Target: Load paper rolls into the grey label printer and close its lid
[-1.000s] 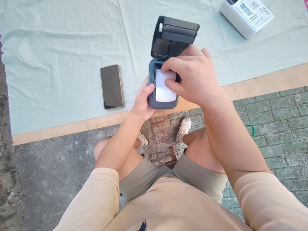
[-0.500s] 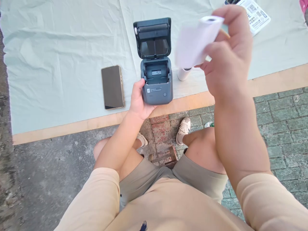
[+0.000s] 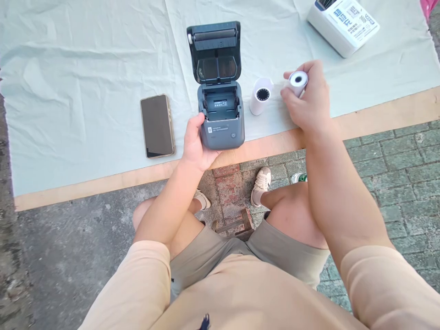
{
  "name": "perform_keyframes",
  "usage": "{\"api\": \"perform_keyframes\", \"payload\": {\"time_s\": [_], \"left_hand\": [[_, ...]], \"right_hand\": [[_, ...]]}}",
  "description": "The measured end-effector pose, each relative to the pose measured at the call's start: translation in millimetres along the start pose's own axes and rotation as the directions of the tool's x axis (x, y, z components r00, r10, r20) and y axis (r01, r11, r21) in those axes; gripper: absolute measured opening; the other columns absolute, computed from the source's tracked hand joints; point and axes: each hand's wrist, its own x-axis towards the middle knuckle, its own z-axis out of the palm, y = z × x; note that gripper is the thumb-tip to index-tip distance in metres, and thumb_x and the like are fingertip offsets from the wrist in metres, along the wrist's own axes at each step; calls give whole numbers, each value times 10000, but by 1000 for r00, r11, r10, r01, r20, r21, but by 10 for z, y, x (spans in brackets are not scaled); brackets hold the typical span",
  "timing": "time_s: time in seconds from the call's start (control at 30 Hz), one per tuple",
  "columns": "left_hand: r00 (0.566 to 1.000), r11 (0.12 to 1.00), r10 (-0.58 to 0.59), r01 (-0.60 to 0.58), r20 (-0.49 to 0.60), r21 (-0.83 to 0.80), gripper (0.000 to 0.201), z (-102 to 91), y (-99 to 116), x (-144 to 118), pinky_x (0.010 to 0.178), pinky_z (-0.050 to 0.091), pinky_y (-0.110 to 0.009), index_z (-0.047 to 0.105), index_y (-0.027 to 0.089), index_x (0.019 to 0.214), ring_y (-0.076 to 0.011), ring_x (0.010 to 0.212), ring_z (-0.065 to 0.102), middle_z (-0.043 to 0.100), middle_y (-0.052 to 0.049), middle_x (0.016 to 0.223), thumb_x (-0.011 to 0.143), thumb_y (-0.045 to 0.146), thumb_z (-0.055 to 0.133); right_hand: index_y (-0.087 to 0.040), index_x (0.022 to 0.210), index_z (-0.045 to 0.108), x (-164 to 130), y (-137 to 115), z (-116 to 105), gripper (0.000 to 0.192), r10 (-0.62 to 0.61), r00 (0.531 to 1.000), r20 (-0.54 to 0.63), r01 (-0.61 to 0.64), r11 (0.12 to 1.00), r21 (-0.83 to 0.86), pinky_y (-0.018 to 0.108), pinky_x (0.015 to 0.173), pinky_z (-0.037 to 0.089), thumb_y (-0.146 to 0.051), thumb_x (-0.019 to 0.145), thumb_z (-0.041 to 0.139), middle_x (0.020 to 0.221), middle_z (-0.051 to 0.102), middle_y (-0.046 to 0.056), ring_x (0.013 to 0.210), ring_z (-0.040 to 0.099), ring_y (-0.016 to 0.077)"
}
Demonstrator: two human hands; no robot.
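My left hand (image 3: 199, 146) grips a dark blue-grey label printer (image 3: 223, 130) at its lower left corner, near the table's front edge. The printer's lid (image 3: 216, 52) stands raised, and its paper bay shows no roll inside. In my right hand (image 3: 309, 98) is a white paper roll (image 3: 297, 79), held upright with fingers and thumb around it, low over the cloth. Between the printer and that hand stands a second white paper roll (image 3: 260, 98), upright, with a black core and a loose paper end sticking up.
A smartphone (image 3: 157, 126) lies on the light cloth (image 3: 85, 91) left of the printer. At the back right sits a white device (image 3: 343, 25) with a printed label. The wooden table edge (image 3: 268, 149) runs along the front, above my knees. Part of a pink object (image 3: 428, 8) shows at the far right.
My right hand has come down toward the cloth with its paper roll, which has turned upright. The standing roll and the white device are now uncovered. My left hand keeps its grip on the printer.
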Motion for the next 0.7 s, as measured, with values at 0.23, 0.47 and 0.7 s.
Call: {"api": "perform_keyframes", "payload": {"time_s": [0.23, 0.47, 0.7], "left_hand": [[1000, 1000, 6, -6, 10, -7, 502, 3, 0, -1, 1074, 676, -502, 720, 261, 1108, -378, 1404, 725, 851, -92, 1224, 892, 712, 687], [999, 1000, 29, -28, 42, -12, 489, -36, -24, 26, 1052, 687, -464, 757, 248, 1108, -355, 1363, 747, 857, -92, 1255, 935, 689, 635], [998, 999, 34, -33, 52, -16, 488, -65, -44, 37, 1041, 680, -477, 757, 247, 1108, -359, 1324, 764, 856, -88, 1210, 940, 692, 643]], "right_hand": [[-298, 1218, 536, -160, -272, 37, 490, -140, 950, -278, 102, 984, -146, 609, 1121, 382, -394, 800, 774, 1289, 663, 171, 1296, 553, 406], [-325, 1079, 563, -375, -1050, 184, 230, -25, 997, 68, 54, 881, -469, 747, 1171, 292, -399, 915, 706, 1194, 741, 123, 1367, 505, 443], [-305, 1319, 408, -223, -895, 202, 600, -87, 996, -34, 72, 949, -307, 681, 1212, 333, -217, 781, 659, 1254, 750, 93, 1326, 630, 344]]}}
